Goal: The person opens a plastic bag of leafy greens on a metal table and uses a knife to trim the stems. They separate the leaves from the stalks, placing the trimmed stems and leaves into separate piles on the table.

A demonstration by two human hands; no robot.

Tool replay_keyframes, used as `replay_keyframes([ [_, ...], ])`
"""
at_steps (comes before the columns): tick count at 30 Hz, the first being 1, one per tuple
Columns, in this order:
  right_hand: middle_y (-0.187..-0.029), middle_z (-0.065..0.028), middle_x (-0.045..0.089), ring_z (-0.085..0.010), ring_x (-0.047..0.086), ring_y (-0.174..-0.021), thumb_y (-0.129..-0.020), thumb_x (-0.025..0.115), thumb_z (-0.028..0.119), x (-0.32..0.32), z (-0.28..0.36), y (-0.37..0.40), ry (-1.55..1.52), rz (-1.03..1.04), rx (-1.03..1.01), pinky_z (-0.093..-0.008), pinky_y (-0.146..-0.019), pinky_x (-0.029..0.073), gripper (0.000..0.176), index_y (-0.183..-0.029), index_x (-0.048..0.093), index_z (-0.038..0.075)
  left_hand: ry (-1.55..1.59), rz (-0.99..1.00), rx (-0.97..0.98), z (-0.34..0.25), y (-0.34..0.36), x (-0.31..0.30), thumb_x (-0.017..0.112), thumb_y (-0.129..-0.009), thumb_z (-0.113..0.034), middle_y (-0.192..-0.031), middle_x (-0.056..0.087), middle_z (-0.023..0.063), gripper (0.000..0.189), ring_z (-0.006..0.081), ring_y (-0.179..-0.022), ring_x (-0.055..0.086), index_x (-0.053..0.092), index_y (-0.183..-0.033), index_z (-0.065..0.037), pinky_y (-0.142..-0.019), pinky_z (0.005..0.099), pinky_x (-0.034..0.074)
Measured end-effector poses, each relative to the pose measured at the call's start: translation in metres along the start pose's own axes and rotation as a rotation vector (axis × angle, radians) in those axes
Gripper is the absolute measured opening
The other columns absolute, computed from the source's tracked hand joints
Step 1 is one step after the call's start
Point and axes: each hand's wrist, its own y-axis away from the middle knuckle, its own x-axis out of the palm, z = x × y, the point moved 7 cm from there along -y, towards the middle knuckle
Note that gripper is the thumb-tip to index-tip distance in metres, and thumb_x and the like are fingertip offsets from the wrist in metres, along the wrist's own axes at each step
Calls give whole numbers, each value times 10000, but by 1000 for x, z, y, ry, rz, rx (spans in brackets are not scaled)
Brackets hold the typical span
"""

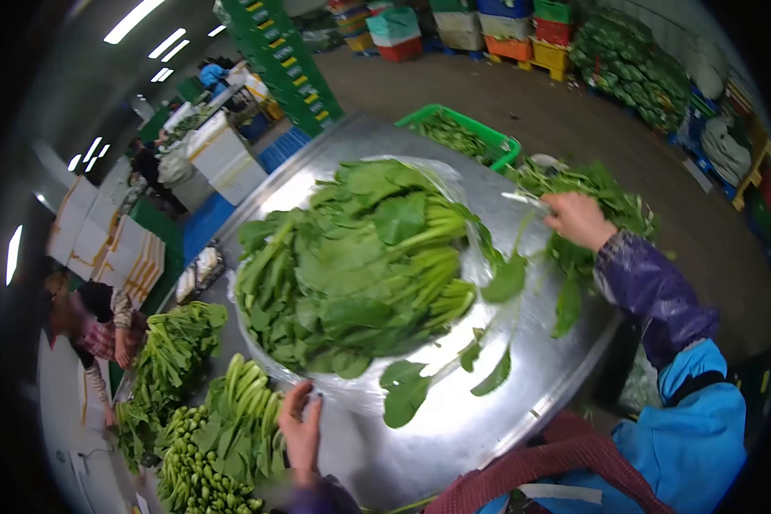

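Observation:
A large heap of leafy greens (pixel 360 265) lies in clear plastic wrap on a steel table (pixel 454 428). My left hand (pixel 300 428) rests flat at the near edge of the heap, fingers apart, beside a bundle of green stalks (pixel 244 420). My right hand (pixel 578 218) is closed around a small knife (pixel 522 200) at the table's far right edge, above a bunch of loose greens (pixel 591 184). Single leaves (pixel 403 394) lie scattered on the steel between my hands.
A green crate (pixel 497 137) with greens sits behind the table. Another person (pixel 94 321) works at the left next to more greens (pixel 176 343). Stacked green crates (pixel 283 51), coloured bins (pixel 514 26) and white boxes (pixel 223 154) stand around the concrete floor.

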Motion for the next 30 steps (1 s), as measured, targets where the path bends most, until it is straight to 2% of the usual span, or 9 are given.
replay_keyframes([
  [3,-892,-117,647,-335,601,-862,-808,552,198,51,52,-23,-337,55,-142,-439,-768,475,231,-1010,636,120,35,48,47,-5,1,22,635,-797,5,-1074,630,94,295,177,-1002,596,592,-1090,6,-892,293,453],
  [5,-1066,-113,598,-339,576,-943,-792,584,154,78,83,-37,-397,-137,-315,-427,-807,464,295,-1085,590,113,7,99,52,-13,6,38,642,-795,-3,-1052,640,92,269,168,-979,607,610,-1063,5,-871,288,464],
  [10,-1237,-99,446,-362,544,-992,-766,630,91,102,116,-60,-445,-83,-183,-438,-819,453,448,-1183,470,115,-9,219,37,-16,17,61,632,-810,6,-1033,645,103,269,173,-980,609,597,-1076,29,-883,285,463],
  [17,-1160,-96,484,-352,564,-933,-790,652,225,102,103,-74,-411,-149,-139,-440,-764,462,381,-1122,503,112,32,236,8,-12,22,70,631,-816,-3,-1031,649,104,261,174,-973,615,601,-1073,26,-881,289,465],
  [22,-871,-93,585,-312,600,-812,-816,589,296,62,130,-41,-172,-103,-286,-438,-663,465,244,-962,554,104,52,238,21,-10,28,80,643,-791,-25,-988,666,103,272,169,-925,627,628,-1062,1,-837,281,473],
  [26,-762,-143,622,-341,601,-661,-800,591,300,34,128,-9,-483,-76,-141,-418,-602,467,254,-890,611,63,44,259,75,-21,33,91,639,-780,-19,-976,666,106,265,185,-925,624,634,-1045,2,-837,288,468],
  [27,-597,-76,561,-170,521,-515,-819,592,192,30,127,-1,-705,-139,-192,-316,-495,400,177,-833,588,16,45,268,89,-25,35,95,643,-776,-15,-971,666,112,262,191,-921,626,635,-1037,2,-834,291,467],
  [28,-597,-76,561,-170,521,-515,-819,592,192,21,129,9,-694,-130,-174,-316,-495,400,177,-833,588,16,46,274,106,-31,37,99,647,-771,-12,-966,665,119,259,197,-916,628,636,-1030,3,-831,293,467],
  [30,-578,3,501,-73,444,-506,-857,584,201,19,133,32,-1106,214,73,-247,-466,355,186,-819,578,19,-2,275,145,-51,42,106,648,-763,-4,-960,662,122,256,222,-918,626,638,-1019,-2,-829,304,468],
])
